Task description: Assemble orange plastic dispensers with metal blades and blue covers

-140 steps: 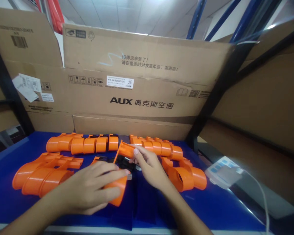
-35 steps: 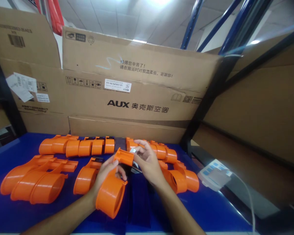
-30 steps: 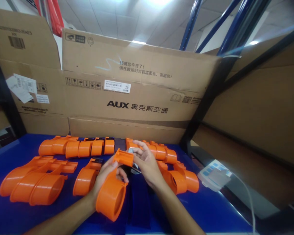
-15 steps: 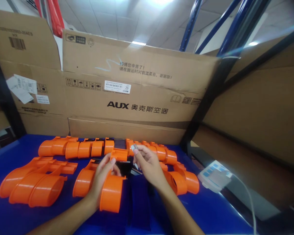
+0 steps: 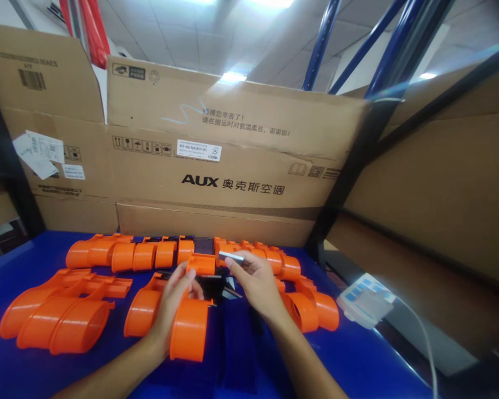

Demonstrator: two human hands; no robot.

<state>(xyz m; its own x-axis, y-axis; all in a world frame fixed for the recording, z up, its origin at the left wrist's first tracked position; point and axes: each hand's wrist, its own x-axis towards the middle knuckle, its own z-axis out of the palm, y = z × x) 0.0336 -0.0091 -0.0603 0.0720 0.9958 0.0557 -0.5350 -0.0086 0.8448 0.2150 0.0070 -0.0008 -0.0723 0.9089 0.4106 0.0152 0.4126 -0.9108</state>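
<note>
An orange plastic part (image 5: 188, 330) with a round cup at its lower end and a short trough at its top is held in my left hand (image 5: 175, 296), thumb on the front and fingers behind. Just right of the trough, my right hand (image 5: 254, 280) pinches a small pale strip with a toothed edge (image 5: 232, 257) between thumb and fingers, lying nearly level. The strip and the orange part look slightly apart. Behind and between my hands lie dark flat pieces (image 5: 212, 284), partly hidden.
Similar orange parts lie in a back row (image 5: 122, 256), at left (image 5: 81, 327) and at right (image 5: 326, 309) on the blue surface (image 5: 141, 377). A clear plastic box (image 5: 366, 302) with a white cable sits at the right edge. Cardboard (image 5: 233, 160) stands behind, beside a dark rack post (image 5: 336, 194).
The strip in my right hand has turned from a steep tilt to nearly level, its long toothed edge now showing. My left hand keeps hold of the orange part in much the same place.
</note>
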